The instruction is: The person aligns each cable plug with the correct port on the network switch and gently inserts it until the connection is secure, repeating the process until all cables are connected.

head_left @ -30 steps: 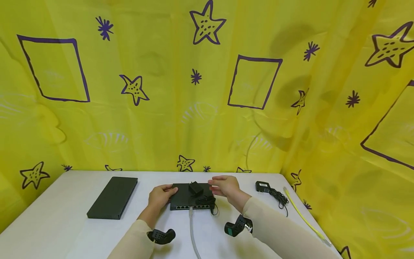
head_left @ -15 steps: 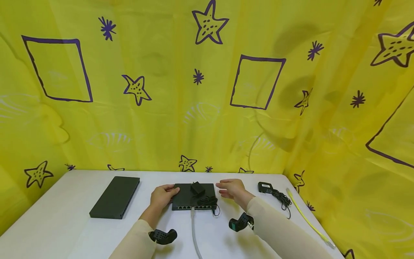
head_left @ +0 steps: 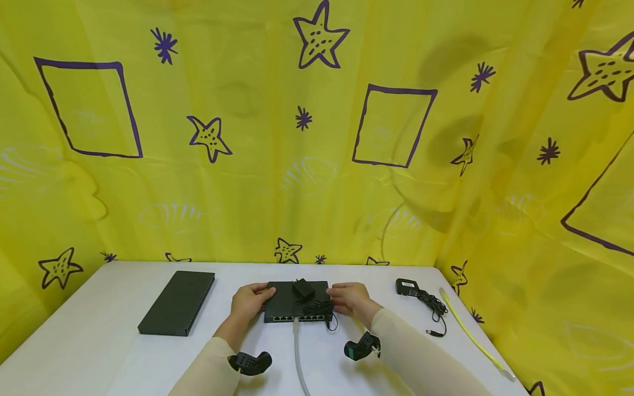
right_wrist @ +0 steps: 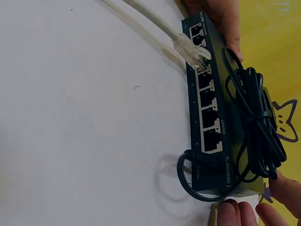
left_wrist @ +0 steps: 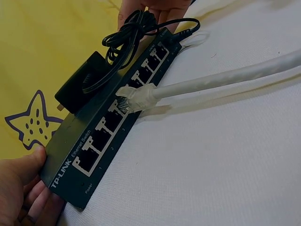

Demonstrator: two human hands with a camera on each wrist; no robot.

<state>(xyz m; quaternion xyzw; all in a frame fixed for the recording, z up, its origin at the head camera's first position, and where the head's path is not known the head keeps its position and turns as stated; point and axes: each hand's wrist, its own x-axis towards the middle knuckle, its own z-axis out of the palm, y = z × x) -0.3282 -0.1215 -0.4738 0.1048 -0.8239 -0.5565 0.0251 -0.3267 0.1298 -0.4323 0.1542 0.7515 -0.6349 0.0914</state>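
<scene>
Curtains [head_left: 238, 181] of yellow fabric, printed with purple starfish, bursts and uneven squares, rise behind and to the right of a white table [head_left: 99, 330]. Soft shadows fall on the cloth at the upper right. The network switch [head_left: 279, 300] lies near the table's far edge, around the middle, its row of ports facing the person. On its top rest a black power adapter [head_left: 303, 289] and its bundled black cord [right_wrist: 256, 122].

The left hand [head_left: 247, 301] grips the left end of the switch, thumb over the top edge. The right hand [head_left: 353, 297] is at the opposite end, fingertips at the side; whether they pinch it I cannot tell, as the angles hide the contact.

Well to the left lies a flat black box [head_left: 176, 302]; to the right are a second adapter [head_left: 407, 287] with its coiled lead and a yellow cable [head_left: 468, 333] laid slantwise.

The head view gives this whole layout. Only the left wrist view makes "TP-LINK Ethernet Switch" easy to read, with the clear plug [left_wrist: 138, 97] of the whitish cable [left_wrist: 225, 77] at a middle port. The right wrist view shows the cord looping round the front corner and the right thumb [right_wrist: 284, 190] beside the bundle.
</scene>
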